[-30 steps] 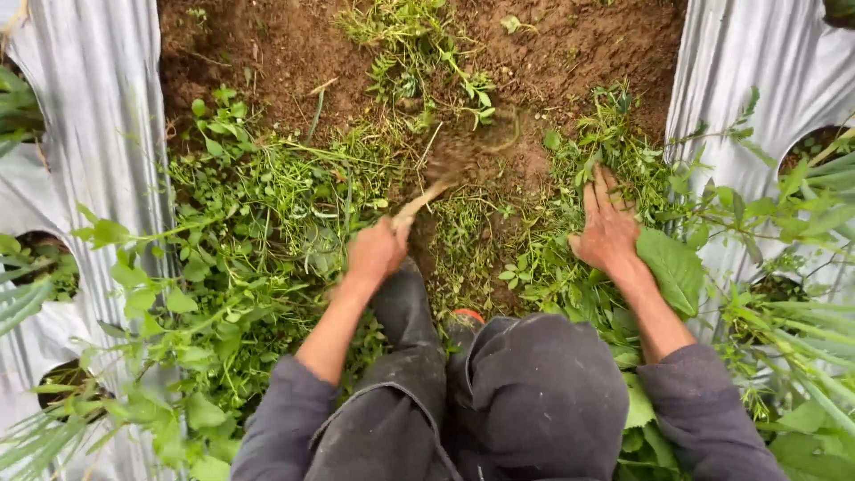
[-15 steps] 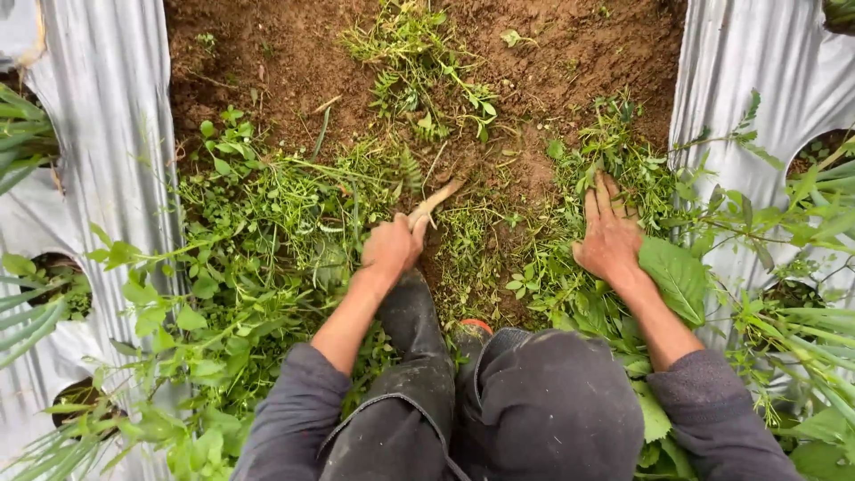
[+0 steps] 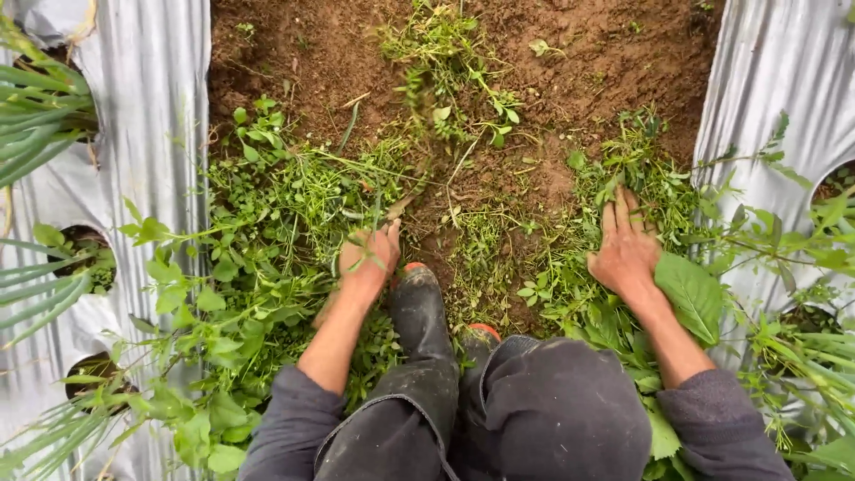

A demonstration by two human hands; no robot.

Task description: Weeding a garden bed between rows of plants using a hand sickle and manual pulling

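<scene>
Two bare hands are working a weedy furrow between strips of silver plastic sheeting point(image 3: 151, 107): the left hand point(image 3: 368, 258) is closing around a clump of weeds point(image 3: 303, 191) low by the soil point(image 3: 570, 62), seemingly for a firm pull, while the right hand point(image 3: 626, 249) is pressing flat and open on greenery, apparently bracing. A dark rubber boot point(image 3: 420, 307) is crowding the left hand, and a broad leaf point(image 3: 690, 294) is lying against the right wrist.

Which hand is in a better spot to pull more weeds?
Probably the left hand: its fingers are curled into the weeds beside the boot. The right hand lies flat and open on the greenery, gripping nothing.
</scene>
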